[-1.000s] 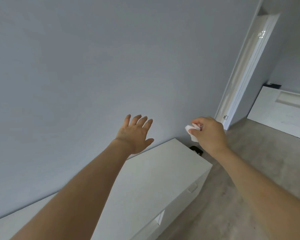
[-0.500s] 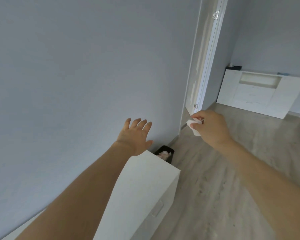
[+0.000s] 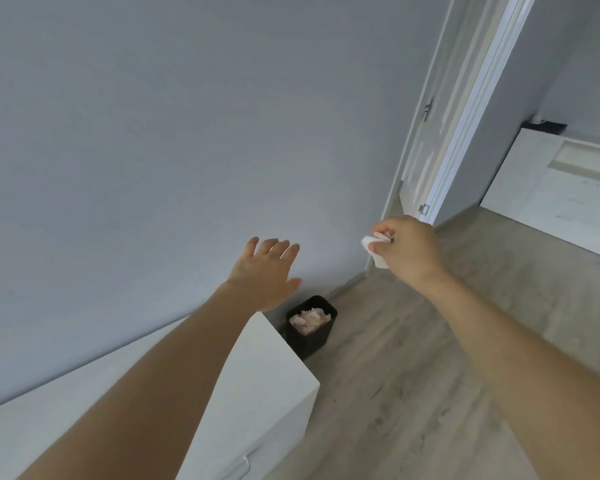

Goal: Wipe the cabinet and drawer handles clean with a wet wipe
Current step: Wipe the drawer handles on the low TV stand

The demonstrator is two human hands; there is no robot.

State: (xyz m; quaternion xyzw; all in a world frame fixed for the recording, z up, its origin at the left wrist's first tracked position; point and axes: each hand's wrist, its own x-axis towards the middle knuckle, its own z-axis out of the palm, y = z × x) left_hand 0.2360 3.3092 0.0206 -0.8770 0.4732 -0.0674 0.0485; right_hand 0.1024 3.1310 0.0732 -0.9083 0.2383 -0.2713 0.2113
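Observation:
My right hand (image 3: pixel 407 249) is held out in the air, fingers pinched on a crumpled white wet wipe (image 3: pixel 373 249). My left hand (image 3: pixel 265 271) is stretched forward with flat, spread fingers and holds nothing; it hovers above the far end of a low white cabinet (image 3: pixel 267 386). One pale drawer handle (image 3: pixel 244 461) shows on the cabinet's front near the bottom edge. A small black bin (image 3: pixel 309 336) with crumpled white wipes inside stands on the floor just past the cabinet's end, below and between my hands.
A grey wall fills the left and top. A white door (image 3: pixel 440 133) in its frame stands at the right. A second low white cabinet (image 3: pixel 561 195) lies against the far right wall. Grey wood-look floor (image 3: pixel 413 375) spreads between them.
The view has swung right and forward along the cabinet, so its end and the black bin have come into sight. Both hands keep their poses, the wipe still in my right hand.

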